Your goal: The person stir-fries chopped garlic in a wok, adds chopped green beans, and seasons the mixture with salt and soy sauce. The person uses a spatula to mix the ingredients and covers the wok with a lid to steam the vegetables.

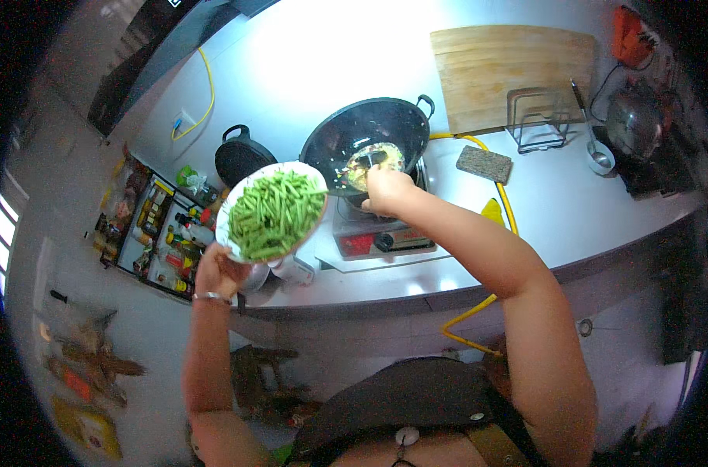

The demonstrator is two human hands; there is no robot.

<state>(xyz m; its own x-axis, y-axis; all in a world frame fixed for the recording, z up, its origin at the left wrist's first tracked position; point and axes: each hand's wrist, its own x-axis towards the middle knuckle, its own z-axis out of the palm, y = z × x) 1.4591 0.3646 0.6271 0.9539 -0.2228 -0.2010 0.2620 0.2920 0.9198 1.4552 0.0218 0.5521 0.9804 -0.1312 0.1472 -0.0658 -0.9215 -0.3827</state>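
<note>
My left hand (pixel 223 271) grips the lower rim of a white plate (pixel 224 225), which tilts and is heaped with cut green vegetable stalks (pixel 278 216). Just left of the wok (pixel 368 119), the plate hangs in the air. My right hand (pixel 389 190) is closed around a utensil, probably a spatula (pixel 378 157), whose dark blade reaches into the wok. A pale yellow mixture with darker bits (pixel 392 153) lies in the bottom of the wok. Beneath it stands a portable gas stove (pixel 383 240) with a black knob; my right hand hides part of the wok's near rim.
A wooden cutting board (pixel 511 70) leans at the back right, behind a wire rack (pixel 538 140). Right of the stove lie a speckled stone block (pixel 484 164) and a yellow hose (pixel 508 207). A ladle (pixel 599 157) rests farther right. Bottles fill a shelf (pixel 155 227) at left, near a black pan (pixel 243 153).
</note>
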